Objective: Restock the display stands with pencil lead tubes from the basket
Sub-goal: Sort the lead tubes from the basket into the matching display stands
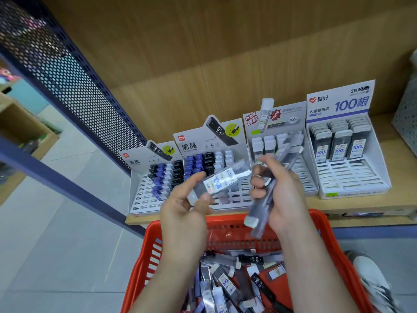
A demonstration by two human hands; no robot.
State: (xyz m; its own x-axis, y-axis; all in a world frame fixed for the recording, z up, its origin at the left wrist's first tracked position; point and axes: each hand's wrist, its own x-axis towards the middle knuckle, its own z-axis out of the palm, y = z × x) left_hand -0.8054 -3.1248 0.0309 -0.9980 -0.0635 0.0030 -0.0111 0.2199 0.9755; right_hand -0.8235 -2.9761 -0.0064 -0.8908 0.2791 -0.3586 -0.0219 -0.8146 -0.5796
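The left hand (185, 208) pinches one tube (223, 180) between thumb and fingers, label up, above the basket (320, 222) and in front of the stands. The right hand (284, 190) is curled round a bundle (264, 211) of several more tubes, one white cap jutting below the palm. Loose tubes (225, 283) lie heaped in the basket.

The bundle looks unevenly held. If the grip loosens while the other hand places its tube, one could slip into the basket or to the floor. The bigger risk is a mix-up. The third stand (300, 172) and right stand (347, 177) both take similar "100" tubes, so the grade needs checking. A careless push could also tip tubes that are already slotted.

The held tube reads "100"; its finer print is blurred. Basket tubes show "HB 0.7" and "100". The left stand (144, 195) and second stand (203, 141) carry "deli", "黑晶" and "HB 0.7". The right stand reads "爱好", "2B 0.7", "100根" and "大容量铅芯". All four sit on the shelf (361, 206).
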